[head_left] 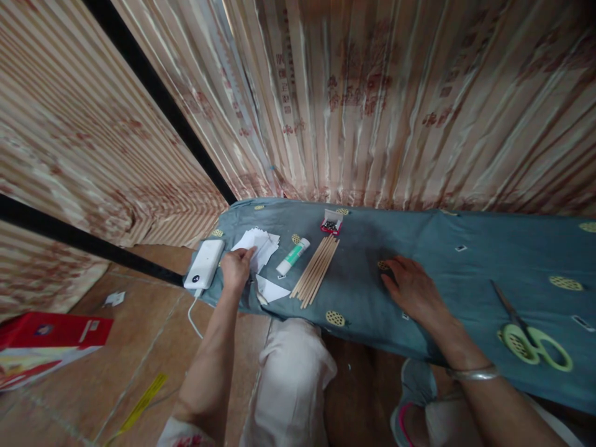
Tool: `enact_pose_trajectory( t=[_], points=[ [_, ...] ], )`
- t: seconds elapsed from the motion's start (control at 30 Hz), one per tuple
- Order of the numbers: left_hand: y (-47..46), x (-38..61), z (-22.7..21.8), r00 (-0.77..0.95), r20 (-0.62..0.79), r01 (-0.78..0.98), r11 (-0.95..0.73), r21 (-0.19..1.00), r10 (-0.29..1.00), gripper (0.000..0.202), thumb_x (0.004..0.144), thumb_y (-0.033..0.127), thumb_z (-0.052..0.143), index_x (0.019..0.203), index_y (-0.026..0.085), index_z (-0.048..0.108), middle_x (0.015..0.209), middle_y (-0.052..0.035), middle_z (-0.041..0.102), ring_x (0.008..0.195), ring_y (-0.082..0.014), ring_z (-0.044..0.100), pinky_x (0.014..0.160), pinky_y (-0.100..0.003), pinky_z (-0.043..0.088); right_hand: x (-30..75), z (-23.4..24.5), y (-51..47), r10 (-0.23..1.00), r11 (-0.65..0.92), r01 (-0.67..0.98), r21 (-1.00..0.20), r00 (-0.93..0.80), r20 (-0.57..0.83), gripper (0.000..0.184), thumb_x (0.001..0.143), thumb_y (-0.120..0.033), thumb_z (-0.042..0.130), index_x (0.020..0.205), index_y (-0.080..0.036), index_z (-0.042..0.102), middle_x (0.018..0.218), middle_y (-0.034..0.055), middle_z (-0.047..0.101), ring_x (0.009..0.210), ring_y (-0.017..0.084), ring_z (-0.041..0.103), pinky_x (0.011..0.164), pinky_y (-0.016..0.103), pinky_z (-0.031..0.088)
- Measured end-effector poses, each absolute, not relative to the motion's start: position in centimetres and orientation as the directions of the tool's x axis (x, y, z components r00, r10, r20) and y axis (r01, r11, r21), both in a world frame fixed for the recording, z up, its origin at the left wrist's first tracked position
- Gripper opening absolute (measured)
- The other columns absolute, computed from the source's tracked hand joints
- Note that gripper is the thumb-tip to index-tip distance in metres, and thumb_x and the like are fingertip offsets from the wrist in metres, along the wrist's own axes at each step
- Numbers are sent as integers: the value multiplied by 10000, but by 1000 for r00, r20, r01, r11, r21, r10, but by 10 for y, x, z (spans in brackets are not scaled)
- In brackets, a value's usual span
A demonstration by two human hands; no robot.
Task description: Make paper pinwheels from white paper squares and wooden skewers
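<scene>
Blue-green cloth (358, 261) covers the tabletop (465, 230), and from my remote station I take the glue stick (293, 257) as the reference point for all positions.

Left of the glue stick lies a stack of white paper pieces (265, 244). My left hand (236, 267) is on this stack, thumb and forefinger drawn together; whether a sheet is pinched I cannot tell. A triangular paper piece (274, 290) lies just on the near side of the glue stick, apart from the fingers.

My right hand (412, 285) rests well to the right of the glue stick, fingers relaxed on the cloth, with no item visible in its grasp.

Progress: I judge the work to be at an early stage. Paper is out in separate pieces, apparently cut. Wooden sticks (316, 273) lie bundled just right of the glue stick, with no paper attached that I can see. A small red box (331, 222) stands open beyond and to the right, its dark contents too small to identify. Green-handled scissors (531, 341) lie far to the right, out of hand.

Outstanding, by my reading: any gluing or joining. No assembled piece is visible, and the glue stick appears capped.
</scene>
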State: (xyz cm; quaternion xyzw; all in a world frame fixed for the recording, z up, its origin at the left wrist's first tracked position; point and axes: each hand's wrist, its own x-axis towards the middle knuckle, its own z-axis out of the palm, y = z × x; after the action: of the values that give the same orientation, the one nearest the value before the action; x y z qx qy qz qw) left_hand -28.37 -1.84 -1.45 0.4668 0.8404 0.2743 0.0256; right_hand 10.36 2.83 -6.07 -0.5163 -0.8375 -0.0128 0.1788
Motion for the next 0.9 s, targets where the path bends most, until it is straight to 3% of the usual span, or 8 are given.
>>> enact_pose_trajectory(
  t=[0.2, 0.63, 0.77, 0.9],
  points=[
    [-19, -283, -16, -568, 181, 737, 398, 547, 803, 339, 785, 373, 478, 749, 148, 729, 615, -58, 657, 666, -204, 608, 578, -264, 377, 103, -60, 28, 859, 470, 867, -166, -406, 312, 271, 870, -221, 453, 1026, -103, 641, 1040, 159, 634, 977, 280, 568, 940, 403, 449],
    [-15, -284, -26, -666, 126, 600, 428, 676, 735, 327, 706, 414, 586, 750, 122, 725, 598, -52, 678, 533, -167, 569, 486, -247, 379, 103, -58, 28, 861, 473, 862, -181, -408, 305, 274, 869, -225, 447, 1022, -103, 638, 1038, 166, 635, 979, 288, 569, 933, 418, 453],
    [-17, -277, -24, -631, 153, 648, 409, 642, 760, 267, 724, 377, 596, 766, 149, 728, 724, -68, 729, 662, -198, 641, 588, -261, 436, 102, -59, 28, 858, 464, 868, -178, -390, 333, 263, 868, -226, 441, 1010, -131, 640, 1043, 158, 639, 985, 287, 574, 927, 432, 454],
    [-17, -268, -21, -572, 180, 731, 397, 555, 800, 267, 737, 302, 623, 940, 166, 731, 949, -85, 744, 860, -226, 677, 774, -293, 477, 103, -59, 28, 854, 474, 862, -180, -401, 331, 262, 871, -233, 439, 1017, -141, 636, 1035, 145, 639, 988, 281, 577, 930, 427, 455]
  ],
)
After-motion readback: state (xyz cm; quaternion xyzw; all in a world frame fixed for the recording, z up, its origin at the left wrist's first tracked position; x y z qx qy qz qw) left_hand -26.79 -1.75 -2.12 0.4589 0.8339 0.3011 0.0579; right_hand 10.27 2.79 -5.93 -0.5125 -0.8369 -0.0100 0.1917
